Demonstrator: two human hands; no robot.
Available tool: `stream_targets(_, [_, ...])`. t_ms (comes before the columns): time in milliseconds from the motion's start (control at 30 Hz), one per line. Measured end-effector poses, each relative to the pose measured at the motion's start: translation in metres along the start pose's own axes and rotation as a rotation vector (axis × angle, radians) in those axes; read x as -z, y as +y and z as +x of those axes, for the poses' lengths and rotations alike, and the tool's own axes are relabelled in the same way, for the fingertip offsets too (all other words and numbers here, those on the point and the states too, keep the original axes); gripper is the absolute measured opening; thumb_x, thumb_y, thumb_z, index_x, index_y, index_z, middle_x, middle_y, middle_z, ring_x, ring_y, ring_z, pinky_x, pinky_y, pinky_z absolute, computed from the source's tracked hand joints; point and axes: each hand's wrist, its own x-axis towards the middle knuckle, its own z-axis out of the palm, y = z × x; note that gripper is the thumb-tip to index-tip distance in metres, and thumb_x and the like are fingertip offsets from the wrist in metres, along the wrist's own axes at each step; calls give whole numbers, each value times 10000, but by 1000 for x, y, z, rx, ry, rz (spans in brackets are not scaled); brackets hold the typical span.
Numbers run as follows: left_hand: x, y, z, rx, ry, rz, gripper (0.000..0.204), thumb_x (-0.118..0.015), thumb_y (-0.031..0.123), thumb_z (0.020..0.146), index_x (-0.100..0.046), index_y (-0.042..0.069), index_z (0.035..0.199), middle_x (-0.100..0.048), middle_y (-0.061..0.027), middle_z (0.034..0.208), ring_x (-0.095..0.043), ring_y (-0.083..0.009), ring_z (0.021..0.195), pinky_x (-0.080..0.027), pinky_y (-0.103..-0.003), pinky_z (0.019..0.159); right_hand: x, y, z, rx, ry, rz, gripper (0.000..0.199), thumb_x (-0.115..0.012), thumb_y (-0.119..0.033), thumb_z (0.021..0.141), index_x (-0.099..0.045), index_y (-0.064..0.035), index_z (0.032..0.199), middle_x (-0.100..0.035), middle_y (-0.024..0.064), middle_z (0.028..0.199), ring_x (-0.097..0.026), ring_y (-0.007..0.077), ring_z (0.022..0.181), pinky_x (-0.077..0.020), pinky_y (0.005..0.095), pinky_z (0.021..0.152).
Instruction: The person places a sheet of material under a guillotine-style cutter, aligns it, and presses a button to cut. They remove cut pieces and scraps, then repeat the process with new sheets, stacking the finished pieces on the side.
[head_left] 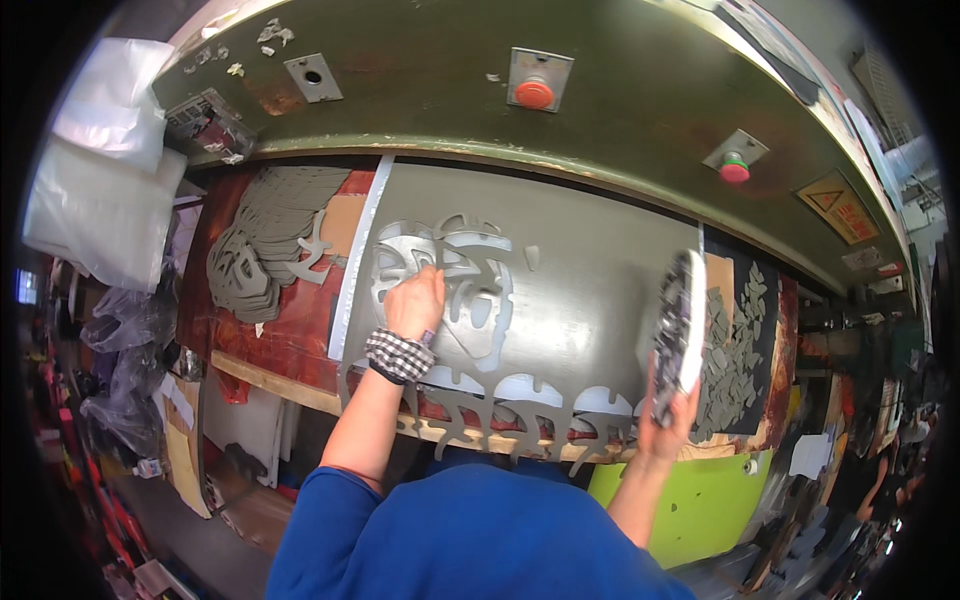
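Note:
My left hand (414, 302) is closed, fingertips together at a pale grey openwork cut-out (396, 255) on the dark grey sheet (590, 270). What its fingers pinch is hidden. Around that hand lie curved cut pieces and slots in the sheet. My right hand (668, 425) grips the near end of a cutting die (680, 325), tipped up on edge above the sheet's right part. The die has a white side and a dark, openwork side. A ragged skeleton strip of grey material (535, 410), with arched gaps, hangs along the near edge.
A stack of grey cut pieces (250, 255) lies on the red surface at left. Small grey scraps (730, 350) are heaped at right. Across the back runs a green machine beam (420, 85) with a red button (534, 94) and another (735, 170). Plastic bags (110, 190) hang at far left.

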Motion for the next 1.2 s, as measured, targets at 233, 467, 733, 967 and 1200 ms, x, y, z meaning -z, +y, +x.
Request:
stream_targets(233, [25,5,28,206,58,-385,248,-590,185,900,-596,49,1108,-658,-141,778,-639,-298,687,-513,-409,673,78,-60,-46,-169,517,1078,743,-670,-301,851,-300,-91,1461,-196,235,1497,-147,499,1335,-194,536,1168])
stream_targets(467, [-23,88,45,-730,62,7,282,-536,53,804,-640,45,1065,-574,-82,1210,-516,-268,1140,-450,-393,932,42,-36,-35,-30,151,66,684,-620,-132,854,-298,-23,1447,-373,231,1439,-456,397,1267,-331,529,1112])
stream_targets(733, [35,9,26,-308,200,-264,175,-625,-41,775,-652,13,939,-611,-136,884,-615,-311,824,-510,-372,720,-65,54,11,-7,-236,-788,659,-803,-26,635,-564,-4,1249,-449,218,1352,-475,339,1242,-392,411,1038])
stream_targets(967, [82,-82,-92,44,300,-26,386,-624,11,817,-551,16,1195,-540,-194,1044,-551,-357,983,-460,-406,850,-83,113,2,358,-303,-1296,832,-830,-53,589,-486,-91,1345,-277,329,1386,-329,496,1254,-339,502,1032])
stream_targets(1200, [59,-99,-158,333,105,-408,355,-621,147,894,-514,43,1216,-652,-230,1010,-653,-373,928,-510,-402,769,-84,111,9,371,-299,-1450,884,-821,-113,649,-377,-76,1413,-276,354,1385,-310,515,1266,-316,520,1049])
